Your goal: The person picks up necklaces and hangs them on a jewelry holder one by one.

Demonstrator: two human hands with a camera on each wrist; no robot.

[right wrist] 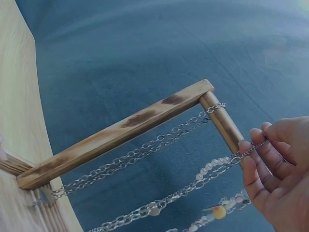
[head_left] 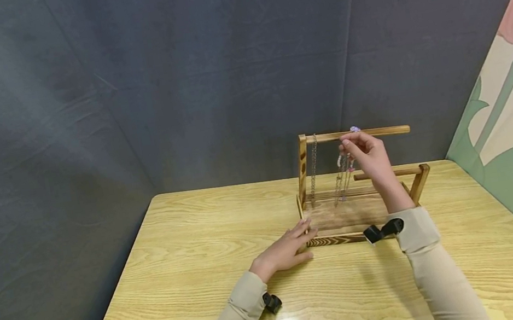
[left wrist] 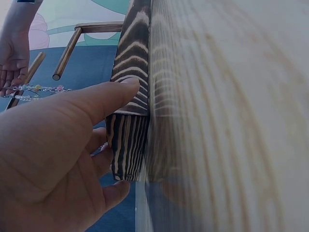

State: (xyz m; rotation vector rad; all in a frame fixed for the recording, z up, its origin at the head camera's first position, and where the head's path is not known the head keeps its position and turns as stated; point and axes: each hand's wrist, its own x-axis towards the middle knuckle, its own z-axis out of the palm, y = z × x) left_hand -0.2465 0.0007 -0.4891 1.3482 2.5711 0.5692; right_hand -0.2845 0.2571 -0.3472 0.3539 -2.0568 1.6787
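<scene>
A wooden jewelry stand (head_left: 344, 217) with a shallow tray base sits on the table. My right hand (head_left: 369, 157) is at its tall upper bar (head_left: 386, 131), pinching the chain end of a pearl-and-chain necklace (right wrist: 212, 166) between thumb and fingers. The rest of this necklace hangs down toward the tray. My left hand (head_left: 286, 248) holds the stand's front left corner; in the left wrist view its thumb (left wrist: 118, 94) lies on the dark striped front edge and its fingers reach round the end. Further left on the bar hangs a silver chain necklace (head_left: 313, 168).
A necklace with colored beads (right wrist: 219, 212) hangs beside the pearl one, and a purple piece (head_left: 354, 128) shows on top of the bar. The shorter lower bar (head_left: 388, 174) stands at the right. Behind the wooden table (head_left: 190, 247) hangs a dark curtain (head_left: 224, 76).
</scene>
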